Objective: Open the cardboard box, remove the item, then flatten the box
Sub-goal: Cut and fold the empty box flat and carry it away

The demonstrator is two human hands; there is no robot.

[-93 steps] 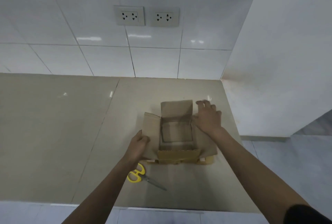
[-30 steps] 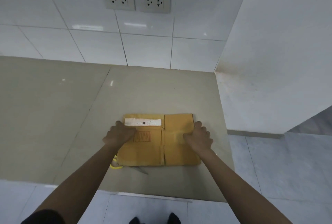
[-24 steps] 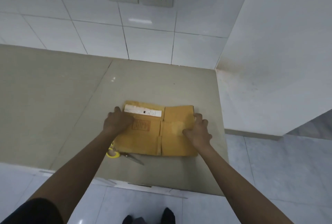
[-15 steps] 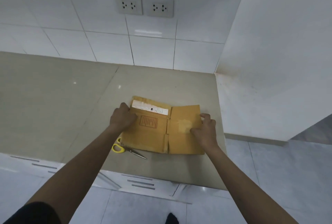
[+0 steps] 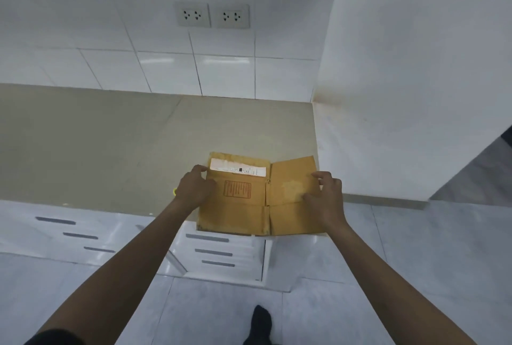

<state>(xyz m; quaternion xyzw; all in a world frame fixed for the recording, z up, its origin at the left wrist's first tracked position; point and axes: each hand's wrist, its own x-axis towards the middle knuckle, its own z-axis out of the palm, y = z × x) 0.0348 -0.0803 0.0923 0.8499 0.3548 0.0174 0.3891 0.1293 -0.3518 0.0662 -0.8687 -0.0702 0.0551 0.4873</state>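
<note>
Head view: one flattened cardboard box (image 5: pixel 249 200), two hands.
Left hand (image 5: pixel 194 191) and right hand (image 5: pixel 325 198) each grip a side edge; box held off the desk (image 5: pixel 110 145) front edge; two wall sockets (image 5: pixel 212 15).

2 wall sockets (image 5: pixel 212 15) on tiled wall; beige countertop (image 5: pixel 110 145); white drawers (image 5: pixel 216 253) below.
</note>
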